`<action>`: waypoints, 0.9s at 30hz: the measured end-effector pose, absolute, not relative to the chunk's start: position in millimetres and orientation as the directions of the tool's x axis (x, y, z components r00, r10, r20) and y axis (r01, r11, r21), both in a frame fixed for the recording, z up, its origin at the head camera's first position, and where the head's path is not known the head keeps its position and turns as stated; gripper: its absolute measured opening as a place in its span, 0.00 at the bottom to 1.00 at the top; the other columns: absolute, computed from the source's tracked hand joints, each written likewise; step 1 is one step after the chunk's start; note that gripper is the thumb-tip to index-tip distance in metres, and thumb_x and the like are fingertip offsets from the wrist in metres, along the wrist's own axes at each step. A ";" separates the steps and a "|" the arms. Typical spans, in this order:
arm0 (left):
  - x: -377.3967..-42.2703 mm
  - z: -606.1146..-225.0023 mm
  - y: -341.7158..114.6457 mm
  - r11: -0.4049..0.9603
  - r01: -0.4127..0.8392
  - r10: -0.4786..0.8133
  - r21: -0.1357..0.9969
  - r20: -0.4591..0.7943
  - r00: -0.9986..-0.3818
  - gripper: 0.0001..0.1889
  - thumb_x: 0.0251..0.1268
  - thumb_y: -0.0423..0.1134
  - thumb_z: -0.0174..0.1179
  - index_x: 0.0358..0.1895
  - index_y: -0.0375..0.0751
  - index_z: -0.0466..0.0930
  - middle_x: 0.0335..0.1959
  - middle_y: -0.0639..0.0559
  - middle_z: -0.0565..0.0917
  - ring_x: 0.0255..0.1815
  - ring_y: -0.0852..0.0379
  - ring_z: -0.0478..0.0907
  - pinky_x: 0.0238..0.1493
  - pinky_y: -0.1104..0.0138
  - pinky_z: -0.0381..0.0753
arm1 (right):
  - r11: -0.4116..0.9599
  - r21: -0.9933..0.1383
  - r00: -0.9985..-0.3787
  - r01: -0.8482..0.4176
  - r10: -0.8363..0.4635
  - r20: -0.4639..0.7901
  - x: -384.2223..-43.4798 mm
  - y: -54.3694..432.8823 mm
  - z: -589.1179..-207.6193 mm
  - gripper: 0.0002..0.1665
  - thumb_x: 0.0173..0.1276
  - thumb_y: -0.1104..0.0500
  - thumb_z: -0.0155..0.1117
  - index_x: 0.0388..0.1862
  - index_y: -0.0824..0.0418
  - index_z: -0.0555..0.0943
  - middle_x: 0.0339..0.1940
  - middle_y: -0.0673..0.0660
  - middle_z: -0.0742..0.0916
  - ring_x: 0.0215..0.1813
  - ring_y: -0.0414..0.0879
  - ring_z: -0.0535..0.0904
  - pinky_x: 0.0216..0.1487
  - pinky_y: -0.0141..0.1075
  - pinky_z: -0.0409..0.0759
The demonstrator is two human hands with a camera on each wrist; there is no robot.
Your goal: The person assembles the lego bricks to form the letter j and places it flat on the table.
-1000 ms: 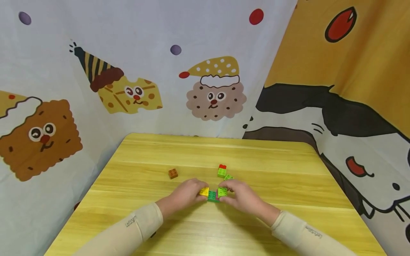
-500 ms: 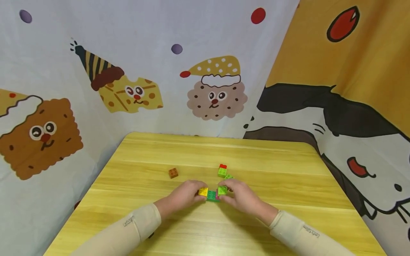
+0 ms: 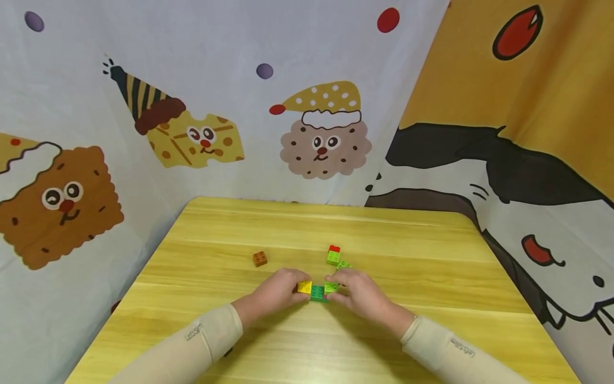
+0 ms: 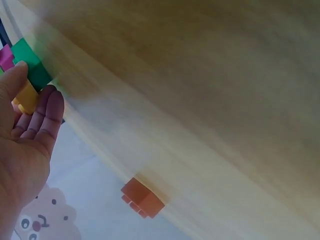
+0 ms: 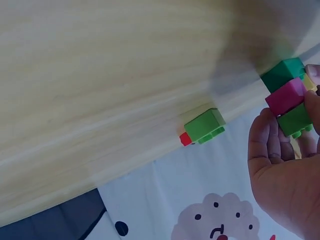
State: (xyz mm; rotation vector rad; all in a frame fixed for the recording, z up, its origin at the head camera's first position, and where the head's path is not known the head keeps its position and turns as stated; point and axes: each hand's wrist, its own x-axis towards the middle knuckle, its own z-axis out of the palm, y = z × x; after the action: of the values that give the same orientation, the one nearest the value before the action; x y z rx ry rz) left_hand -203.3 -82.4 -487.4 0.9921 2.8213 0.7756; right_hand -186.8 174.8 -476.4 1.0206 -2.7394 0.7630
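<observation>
My left hand (image 3: 284, 288) pinches a yellow toy building brick (image 3: 304, 287) on the left end of a dark green brick (image 3: 317, 292). At the other end my right hand (image 3: 362, 292) pinches a light green brick (image 3: 331, 287) between thumb and fingers. Below that light green brick is a pink brick (image 5: 286, 96), clearest in the right wrist view, right against the dark green one. Studs of the light green brick face up in the head view. The left wrist view has the thumb and yellow brick (image 4: 27, 97) beside the dark green brick.
A brown brick (image 3: 259, 259) lies farther back on the wooden table (image 3: 216, 234), left of the hands. Behind the right hand are a red brick (image 3: 334, 248), a light green brick touching it (image 3: 333, 257) and another light green brick (image 3: 344, 265). A printed curtain (image 3: 216, 42) hangs behind.
The light green brick in my right hand has shifted slightly left and leveled, so less of the pink brick shows. My left hand has stayed nearly still on the yellow brick.
</observation>
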 end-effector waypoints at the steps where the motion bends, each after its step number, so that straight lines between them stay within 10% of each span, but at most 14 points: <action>1: -203.4 -487.1 -82.1 0.667 0.572 0.600 0.477 0.112 -0.792 0.19 0.66 0.41 0.77 0.56 0.37 0.88 0.48 0.47 0.92 0.36 0.66 0.79 0.41 0.74 0.83 | 0.644 -0.424 -0.768 -0.637 -0.576 0.280 -187.1 175.1 -477.6 0.25 0.64 0.56 0.81 0.59 0.61 0.89 0.51 0.53 0.93 0.48 0.43 0.89 0.51 0.36 0.89; 27: -230.8 -490.2 -67.8 0.633 0.595 0.613 0.496 0.149 -0.776 0.17 0.64 0.40 0.78 0.52 0.37 0.90 0.42 0.48 0.93 0.30 0.70 0.76 0.35 0.76 0.80 | 0.510 -0.694 -0.806 -0.508 -0.566 0.175 -221.7 194.7 -484.6 0.23 0.65 0.61 0.81 0.58 0.66 0.88 0.53 0.61 0.93 0.42 0.40 0.87 0.43 0.29 0.88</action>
State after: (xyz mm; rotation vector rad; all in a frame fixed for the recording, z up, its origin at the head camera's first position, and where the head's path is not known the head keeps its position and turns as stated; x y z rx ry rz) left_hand -230.8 -67.8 -490.2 1.0391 2.8084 0.8340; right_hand -221.7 194.7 -484.6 0.9951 -2.7937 1.2428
